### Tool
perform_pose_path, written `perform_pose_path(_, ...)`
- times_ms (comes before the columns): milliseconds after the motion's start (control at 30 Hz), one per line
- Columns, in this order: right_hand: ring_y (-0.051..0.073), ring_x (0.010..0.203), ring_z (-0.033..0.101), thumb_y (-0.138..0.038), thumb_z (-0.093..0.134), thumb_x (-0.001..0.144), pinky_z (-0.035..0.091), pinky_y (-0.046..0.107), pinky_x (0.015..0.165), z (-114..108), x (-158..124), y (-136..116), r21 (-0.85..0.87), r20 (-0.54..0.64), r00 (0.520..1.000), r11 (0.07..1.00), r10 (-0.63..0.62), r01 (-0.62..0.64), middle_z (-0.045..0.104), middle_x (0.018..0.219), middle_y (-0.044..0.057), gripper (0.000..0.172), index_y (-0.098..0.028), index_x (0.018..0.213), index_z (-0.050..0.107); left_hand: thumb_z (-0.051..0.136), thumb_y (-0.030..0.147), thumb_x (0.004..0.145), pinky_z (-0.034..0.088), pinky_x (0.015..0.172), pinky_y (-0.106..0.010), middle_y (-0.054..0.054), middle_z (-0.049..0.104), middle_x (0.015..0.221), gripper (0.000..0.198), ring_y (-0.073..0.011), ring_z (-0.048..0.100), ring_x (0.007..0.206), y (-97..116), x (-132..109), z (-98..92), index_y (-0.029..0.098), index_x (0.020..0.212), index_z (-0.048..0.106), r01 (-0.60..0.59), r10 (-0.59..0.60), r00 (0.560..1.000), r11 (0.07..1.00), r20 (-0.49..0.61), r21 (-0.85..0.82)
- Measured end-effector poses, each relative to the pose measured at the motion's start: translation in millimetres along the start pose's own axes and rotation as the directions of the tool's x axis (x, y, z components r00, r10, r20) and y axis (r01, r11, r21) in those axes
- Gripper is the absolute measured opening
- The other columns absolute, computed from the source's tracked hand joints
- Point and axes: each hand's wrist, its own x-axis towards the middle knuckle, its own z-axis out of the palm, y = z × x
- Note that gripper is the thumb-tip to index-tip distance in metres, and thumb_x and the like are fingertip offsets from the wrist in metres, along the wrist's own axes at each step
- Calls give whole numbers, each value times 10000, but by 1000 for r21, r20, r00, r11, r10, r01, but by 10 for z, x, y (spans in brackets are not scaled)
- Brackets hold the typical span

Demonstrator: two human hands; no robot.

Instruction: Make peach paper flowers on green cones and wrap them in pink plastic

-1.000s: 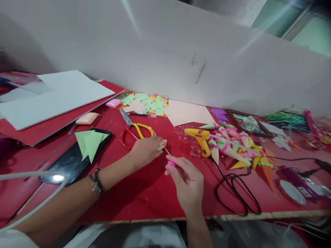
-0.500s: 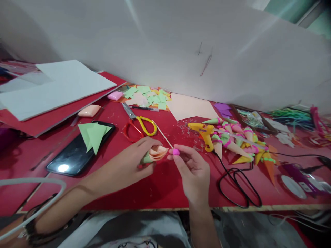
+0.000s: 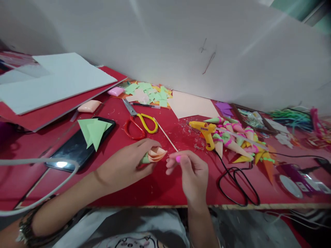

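My left hand (image 3: pixel 129 162) is closed around a paper flower (image 3: pixel 156 154) with peach layers and a green base, its open end turned to the right. In my right hand (image 3: pixel 193 175), a small bright pink ball (image 3: pixel 178 158), perhaps clay, is pinched between thumb and forefinger. A thin pale stick (image 3: pixel 165 133) lies behind that hand, its near end reaching the fingers; I cannot tell whether they touch it. Scissors (image 3: pixel 139 120) with one red and one yellow handle rest just beyond my left hand. Right of my right hand lies a yellow glue gun (image 3: pixel 205 132).
Finished paper cones (image 3: pixel 236 139) with pink and green trim are heaped at right, near a black cord (image 3: pixel 234 193). Green paper triangles (image 3: pixel 93 132) lie on a phone (image 3: pixel 67 155) at left. Paper scraps (image 3: pixel 147 92) and a peach sheet (image 3: pixel 193 105) lie along the wall.
My right hand has moved slightly down and away from the flower, still pinching the pink ball, its fingers more curled. My left hand stays about where it was. The view has shifted a little.
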Motion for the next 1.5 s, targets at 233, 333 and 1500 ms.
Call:
perform_pose_path(233,128,691,642,-221,545,773,524,273,667,27,40,59,76,-103,995,997,10,-2,656,831,23,148,-191,910,592,425,258,779,443,759,-272,-65,581,1019,282,-200,562,910,-53,-48,6,178,1046,469,12,-11,1000,999,-20,35)
perform_pose_path(333,149,761,646,-249,406,856,512,337,721,6,72,73,200,-104,995,980,3,18,658,916,40,246,-214,1055,547,434,266,783,439,750,-262,-56,591,981,257,-191,568,882,-49,-54,4,168,1016,478,12,-12,1000,999,-19,36)
perform_pose_path(1500,22,443,457,-178,634,692,337,115,393,-112,117,148,472,-233,956,880,177,-48,509,535,-76,81,-189,673,555,469,227,756,429,738,-230,-27,604,969,258,-162,572,866,1,-70,-6,182,1010,480,91,-90,995,996,45,-13)
